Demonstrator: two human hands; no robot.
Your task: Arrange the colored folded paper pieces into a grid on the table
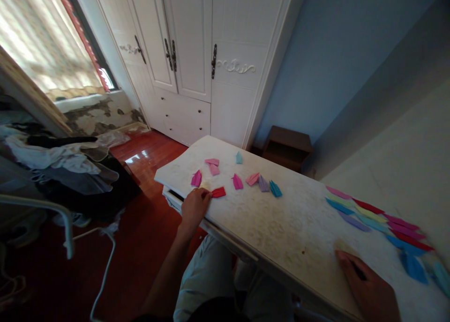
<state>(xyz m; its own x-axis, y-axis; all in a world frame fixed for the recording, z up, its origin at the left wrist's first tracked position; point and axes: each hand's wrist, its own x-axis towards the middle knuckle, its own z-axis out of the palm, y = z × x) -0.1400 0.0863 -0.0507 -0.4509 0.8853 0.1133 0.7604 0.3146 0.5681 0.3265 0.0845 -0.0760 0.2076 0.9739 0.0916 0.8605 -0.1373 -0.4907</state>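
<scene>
My left hand (194,207) is at the table's near left edge, its thumb and fingertips closed on one end of a red folded paper piece (218,192). Around it lie a magenta folded piece (196,178), pink pieces (213,165), another magenta piece (237,182) and a pale blue one (239,158). A pink piece (252,179), a purple one (263,183) and a teal one (275,189) sit close together. Toward the right end my right hand (369,284) rests on the tabletop, loosely curved with a gap between thumb and fingers, nothing visible in it.
The white table (281,228) carries overlapping rows of flat coloured pieces (372,219) at its right end, beside blue pieces (414,265). A drawer (174,195) shows under the left edge. Beyond stand a white wardrobe (190,45) and a brown cabinet (288,141). Clothes (63,158) are heaped left.
</scene>
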